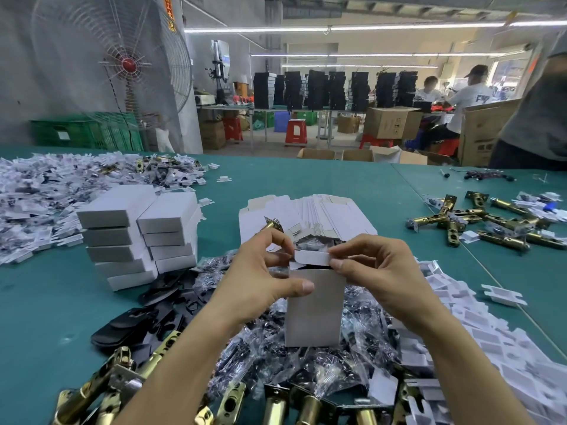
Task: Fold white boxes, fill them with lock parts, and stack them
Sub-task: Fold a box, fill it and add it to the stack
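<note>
1. White box (313, 311) stands upright over a heap of bagged lock parts (276, 357) on the green desk (46, 302), long axis vertical, open end up.
2. Left hand (257, 280) grips its upper left side, thumb across the front.
3. Right hand (377, 271) pinches the top flap (311, 257), bent over the opening.
4. Farther left, closed white boxes (138, 234) sit in two stacks; flat box blanks (322, 213) lie behind.

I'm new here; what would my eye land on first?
Dead centre, the left hand and right hand hold an upright white box, pinching its top flap. To their left stand two stacks of closed white boxes on the green table; brass latch bolts lie scattered at far right, and a big fan looms at upper left.
</note>
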`<action>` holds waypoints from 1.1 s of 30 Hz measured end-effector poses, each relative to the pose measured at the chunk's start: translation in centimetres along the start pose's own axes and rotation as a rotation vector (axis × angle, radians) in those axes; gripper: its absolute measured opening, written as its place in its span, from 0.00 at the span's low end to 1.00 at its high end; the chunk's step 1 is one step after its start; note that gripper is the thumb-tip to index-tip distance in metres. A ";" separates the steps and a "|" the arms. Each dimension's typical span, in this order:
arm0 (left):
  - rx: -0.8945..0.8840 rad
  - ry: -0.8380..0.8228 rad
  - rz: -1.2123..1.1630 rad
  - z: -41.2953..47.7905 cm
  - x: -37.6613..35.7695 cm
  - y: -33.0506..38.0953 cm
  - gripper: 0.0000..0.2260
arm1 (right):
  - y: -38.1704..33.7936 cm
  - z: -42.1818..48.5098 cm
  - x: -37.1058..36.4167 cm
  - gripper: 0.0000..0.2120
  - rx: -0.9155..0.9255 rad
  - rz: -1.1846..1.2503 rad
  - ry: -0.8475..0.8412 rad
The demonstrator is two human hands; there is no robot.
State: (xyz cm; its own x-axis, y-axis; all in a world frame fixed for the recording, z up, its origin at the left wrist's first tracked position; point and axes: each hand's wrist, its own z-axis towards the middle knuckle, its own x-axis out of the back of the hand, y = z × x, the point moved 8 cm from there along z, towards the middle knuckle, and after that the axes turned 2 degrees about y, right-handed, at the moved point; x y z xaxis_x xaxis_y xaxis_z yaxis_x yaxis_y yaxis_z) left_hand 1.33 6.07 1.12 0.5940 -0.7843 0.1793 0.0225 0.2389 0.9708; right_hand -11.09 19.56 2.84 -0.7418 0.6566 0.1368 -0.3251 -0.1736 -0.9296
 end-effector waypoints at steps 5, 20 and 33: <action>-0.045 0.076 0.007 0.1 0.2 0.5 0.18 | -0.1 -0.1 0.2 0.13 -0.017 -0.035 -0.036; -0.309 0.255 0.191 -0.7 0.2 2.1 0.05 | 0.1 -0.1 0.5 0.17 -0.019 -0.055 -0.025; -0.308 0.224 0.342 -0.9 -0.8 1.8 0.20 | -0.5 0.1 -0.4 0.06 0.126 -0.269 0.077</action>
State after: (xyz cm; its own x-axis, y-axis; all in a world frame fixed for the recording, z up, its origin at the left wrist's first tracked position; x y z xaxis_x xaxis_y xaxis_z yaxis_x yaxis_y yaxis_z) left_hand 1.66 7.67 2.57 0.7655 -0.4983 0.4071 0.0128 0.6443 0.7646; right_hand -10.67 19.28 3.31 -0.5741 0.7445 0.3409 -0.5770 -0.0724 -0.8135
